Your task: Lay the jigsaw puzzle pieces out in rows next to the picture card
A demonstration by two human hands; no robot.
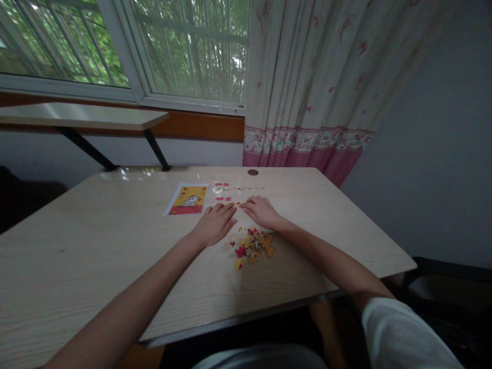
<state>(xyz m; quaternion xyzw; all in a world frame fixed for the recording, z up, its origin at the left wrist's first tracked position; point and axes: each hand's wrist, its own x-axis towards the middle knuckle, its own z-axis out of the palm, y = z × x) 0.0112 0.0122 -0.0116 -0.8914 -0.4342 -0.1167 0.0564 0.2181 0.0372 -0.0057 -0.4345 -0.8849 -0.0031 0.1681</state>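
Observation:
My left hand point(217, 224) lies on the table with its fingers stretched forward and the thumb apart. Facing it, my right hand point(261, 211) has its fingers curled, with the fingertips on a small yellow puzzle piece point(238, 204) between the hands. Part of that piece is hidden by the fingers. Closer to me lies a loose heap of yellow, red and white puzzle pieces point(253, 246). Just beyond the hands are red puzzle pieces point(223, 199) and a row of mixed pieces point(246, 188), with more red pieces point(222, 184) behind.
Left of the pieces lies a picture sheet point(188, 200) showing a white cartoon animal on yellow and red. The wooden table point(115, 246) has a round cable hole point(252, 172) at its back edge. A raised shelf point(84, 115) stands at the back left, near a curtain point(303, 92).

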